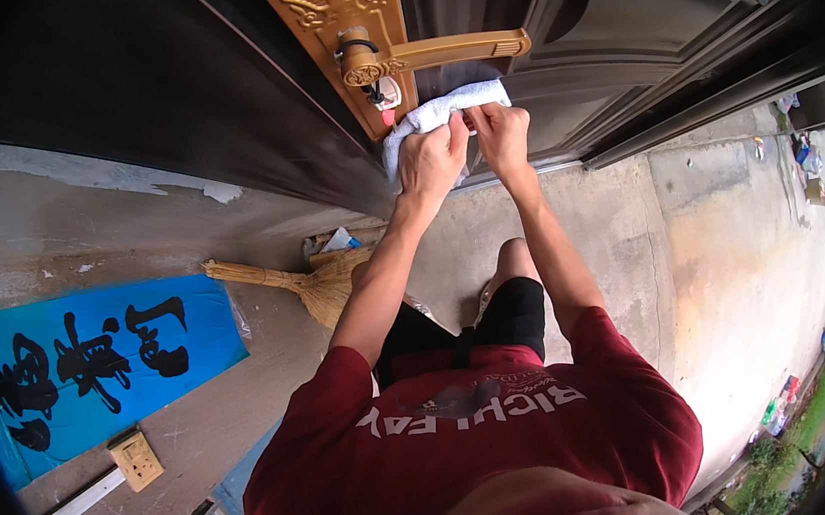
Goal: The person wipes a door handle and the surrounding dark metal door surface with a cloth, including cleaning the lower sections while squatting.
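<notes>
Both my hands grip a white cloth [435, 109] in front of the dark panelled door [613, 10]. My left hand [426, 156] pinches it on the left, thumb up, and part of the cloth hangs down beside that hand. My right hand [504, 127] holds the other side with bent fingers close to the left thumb. Just above the cloth is the gold-coloured door lever handle [462, 48] on its ornate plate [333, 2]. A black band loops round the handle's base, and a small pinkish-white item [388, 94] hangs below it.
A straw broom [317, 286] leans low at the left wall. Beside it are a blue sheet with black brushed characters [114, 357] and a wall socket [137, 460]. The concrete floor [591, 239] stretches right, with litter [812, 163] along its far side.
</notes>
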Tool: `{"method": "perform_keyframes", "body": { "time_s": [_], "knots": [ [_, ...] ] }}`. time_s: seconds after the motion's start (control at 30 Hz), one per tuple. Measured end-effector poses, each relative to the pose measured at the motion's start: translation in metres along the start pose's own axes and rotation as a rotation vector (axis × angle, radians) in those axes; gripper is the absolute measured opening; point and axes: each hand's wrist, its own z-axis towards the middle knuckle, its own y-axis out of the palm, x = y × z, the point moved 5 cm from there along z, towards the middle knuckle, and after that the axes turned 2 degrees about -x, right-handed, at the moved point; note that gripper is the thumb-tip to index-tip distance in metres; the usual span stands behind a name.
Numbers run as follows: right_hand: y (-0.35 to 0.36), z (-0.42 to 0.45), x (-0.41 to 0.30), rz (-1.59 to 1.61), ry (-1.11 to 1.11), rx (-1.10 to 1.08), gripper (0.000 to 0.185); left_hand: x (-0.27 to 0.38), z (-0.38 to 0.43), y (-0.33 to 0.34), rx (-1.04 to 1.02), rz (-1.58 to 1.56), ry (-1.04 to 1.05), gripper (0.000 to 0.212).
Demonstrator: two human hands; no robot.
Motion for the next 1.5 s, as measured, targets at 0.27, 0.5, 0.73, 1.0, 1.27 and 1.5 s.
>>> {"method": "perform_keyframes", "body": {
  "time_s": [0.27, 0.5, 0.73, 1.0, 1.27, 1.5],
  "knots": [
    [-0.068, 0.068, -0.119, -0.228, -0.088, 0.113, 0.020, 0.088, 0.062, -0.040, 0.172, -0.024, 0.353, 0.005],
    [-0.064, 0.026, -0.028, -0.079, 0.176, 0.055, 0.016, 0.043, 0.045, 0.008, -0.263, -0.024, 0.021, 0.025],
    [-0.085, 0.019, 0.028, -0.125, 0.171, -0.193, 0.012, 0.036, 0.039, 0.058, -0.539, 0.118, -0.061, 0.032],
    [-0.224, 0.050, 0.103, -0.142, 0.239, -0.220, 0.016, 0.110, 0.056, 0.201, -0.629, 0.129, -0.133, 0.037],
    [-0.283, 0.058, 0.153, -0.163, 0.311, -0.322, 0.015, 0.154, 0.065, 0.251, -0.620, 0.006, -0.215, 0.032],
    [-0.198, 0.051, 0.110, 0.051, 0.332, -0.507, 0.017, 0.104, 0.040, 0.169, -0.491, 0.083, -0.376, 0.029]
  ]
}}
